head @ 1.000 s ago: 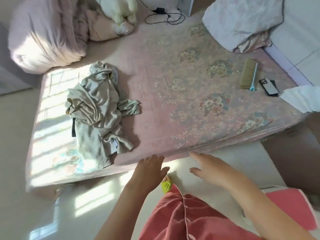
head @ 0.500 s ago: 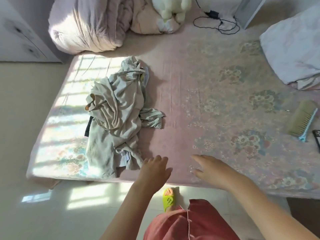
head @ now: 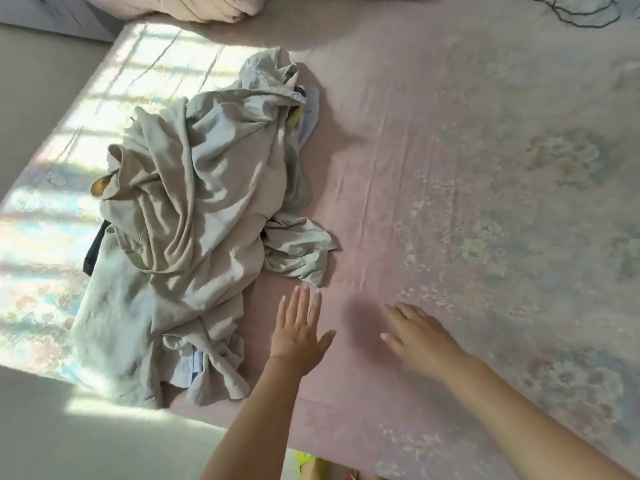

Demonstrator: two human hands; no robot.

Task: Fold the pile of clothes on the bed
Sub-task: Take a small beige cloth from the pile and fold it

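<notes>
A crumpled pile of beige and pale grey clothes (head: pixel 194 216) lies on the left half of the bed (head: pixel 450 168), which has a pink floral sheet. A dark strap and a bit of light blue cloth poke out of the pile. My left hand (head: pixel 301 332) is flat and open over the sheet, its fingertips just short of the pile's lower right sleeve. My right hand (head: pixel 420 339) hovers open over bare sheet further right, holding nothing.
A rolled pink quilt (head: pixel 194 6) lies at the head of the bed. A black cable (head: pixel 581 15) trails at the top right. The bed's near edge runs along the bottom, with pale floor (head: pixel 86 441) and a yellow slipper (head: pixel 304 460) below it.
I have moved closer and both hands have gone from the bed's near edge out over the sheet, the left one nearing the clothes pile. The brush, phone and pillow have left the view.
</notes>
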